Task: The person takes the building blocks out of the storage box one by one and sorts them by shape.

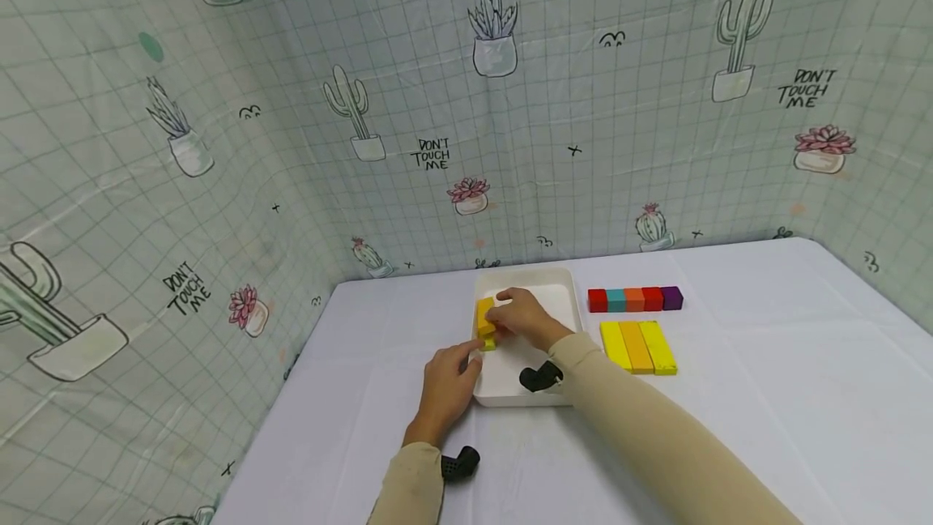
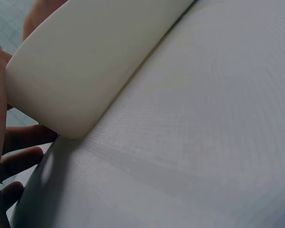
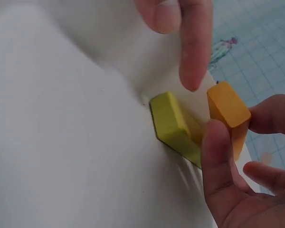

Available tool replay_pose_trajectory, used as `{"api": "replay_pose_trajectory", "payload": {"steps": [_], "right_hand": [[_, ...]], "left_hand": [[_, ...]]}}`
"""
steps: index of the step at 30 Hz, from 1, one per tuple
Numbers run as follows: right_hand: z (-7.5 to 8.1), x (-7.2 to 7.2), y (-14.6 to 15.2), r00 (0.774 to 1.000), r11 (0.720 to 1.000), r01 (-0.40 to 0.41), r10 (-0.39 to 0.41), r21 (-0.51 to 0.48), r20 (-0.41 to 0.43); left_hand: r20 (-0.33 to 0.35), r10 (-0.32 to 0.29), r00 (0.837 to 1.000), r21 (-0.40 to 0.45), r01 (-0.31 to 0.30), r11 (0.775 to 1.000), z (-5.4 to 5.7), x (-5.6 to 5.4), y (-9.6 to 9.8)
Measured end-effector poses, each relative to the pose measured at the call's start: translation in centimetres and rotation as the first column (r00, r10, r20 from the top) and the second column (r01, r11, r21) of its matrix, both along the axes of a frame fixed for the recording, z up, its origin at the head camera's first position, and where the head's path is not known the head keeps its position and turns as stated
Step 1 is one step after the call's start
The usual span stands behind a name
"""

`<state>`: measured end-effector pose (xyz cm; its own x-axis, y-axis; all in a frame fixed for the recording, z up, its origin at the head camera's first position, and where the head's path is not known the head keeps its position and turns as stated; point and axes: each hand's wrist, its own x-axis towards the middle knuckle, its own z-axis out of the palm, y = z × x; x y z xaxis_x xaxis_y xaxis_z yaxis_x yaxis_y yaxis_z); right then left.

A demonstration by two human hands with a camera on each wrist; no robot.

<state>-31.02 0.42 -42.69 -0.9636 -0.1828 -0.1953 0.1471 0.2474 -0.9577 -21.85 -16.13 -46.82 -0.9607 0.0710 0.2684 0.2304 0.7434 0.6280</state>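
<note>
Thumb and fingers of my right hand pinch an orange-yellow block at the left side of a white tray. Just beneath it, a lime-yellow block lies inside the tray along its wall. My left hand is at the tray's near left edge. Its index finger and thumb reach over the rim close to the blocks, as the right wrist view shows from above. In the left wrist view its other fingers are spread loosely beside the tray's outer wall.
Right of the tray, a row of small coloured cubes stands behind three flat yellow and orange blocks laid side by side. A white cloth covers the table. Patterned fabric hangs behind and at both sides.
</note>
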Motion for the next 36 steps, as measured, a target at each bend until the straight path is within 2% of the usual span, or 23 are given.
{"api": "replay_pose_trajectory", "payload": {"steps": [7, 13, 18, 21, 26, 36], "right_hand": [[0.7, 0.1, 1.5, 0.998, 0.99, -0.011, 0.02, -0.139, 0.065], [1.4, 0.3, 3.0, 0.996, 0.984, -0.023, 0.038, -0.178, 0.081], [1.4, 0.5, 4.0, 0.993, 0.98, -0.032, 0.053, -0.197, 0.107], [1.2, 0.8, 4.4, 0.993, 0.978, -0.043, 0.064, -0.202, 0.097], [1.4, 1.2, 4.9, 0.995, 0.972, -0.044, 0.063, -0.23, 0.075], [2.1, 2.1, 6.4, 0.998, 0.965, -0.024, 0.04, -0.26, 0.054]], "left_hand": [[0.011, 0.003, 1.0, -0.007, -0.003, 1.0, 0.1, 0.1, 0.1], [-0.011, -0.006, 1.0, -0.004, 0.006, 1.0, 0.3, 0.0, 0.0], [0.034, 0.002, 0.999, 0.002, -0.002, 1.0, 0.4, 0.1, 0.1], [0.035, 0.004, 0.999, 0.007, -0.004, 1.0, 0.3, 0.2, 0.2], [0.0, -0.012, 1.0, -0.004, 0.012, 1.0, 0.2, 0.0, 0.1], [0.014, -0.008, 1.0, 0.007, 0.008, 1.0, 0.1, 0.1, 0.1]]}}
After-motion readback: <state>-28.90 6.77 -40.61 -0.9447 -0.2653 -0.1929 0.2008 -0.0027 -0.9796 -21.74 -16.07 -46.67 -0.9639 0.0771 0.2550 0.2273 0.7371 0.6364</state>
